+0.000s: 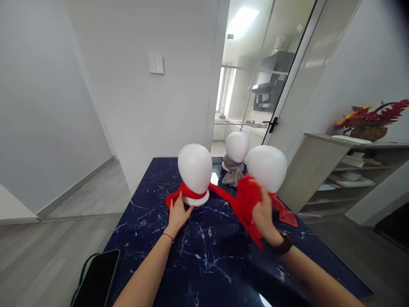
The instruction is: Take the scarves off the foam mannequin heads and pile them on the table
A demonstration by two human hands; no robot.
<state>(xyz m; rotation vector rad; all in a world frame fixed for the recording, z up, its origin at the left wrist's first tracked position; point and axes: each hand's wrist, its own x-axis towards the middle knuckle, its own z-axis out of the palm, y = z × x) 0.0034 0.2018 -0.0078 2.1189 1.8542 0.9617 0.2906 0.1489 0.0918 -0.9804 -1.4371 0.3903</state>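
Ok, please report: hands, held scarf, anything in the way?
Left hand on red scarf around neck of left mannequin head; right hand gripping bunched part; right mannequin head close behind.

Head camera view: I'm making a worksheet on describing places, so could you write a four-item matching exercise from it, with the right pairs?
1. Left hand
2. Right hand
3. Grey scarf
4. Phone

A. Around the neck of the rearmost white head
B. Near the picture's lower left corner
C. Gripping bunched red cloth
D. At the base of the leftmost white head

Pairs: 1-D, 2-C, 3-A, 4-B
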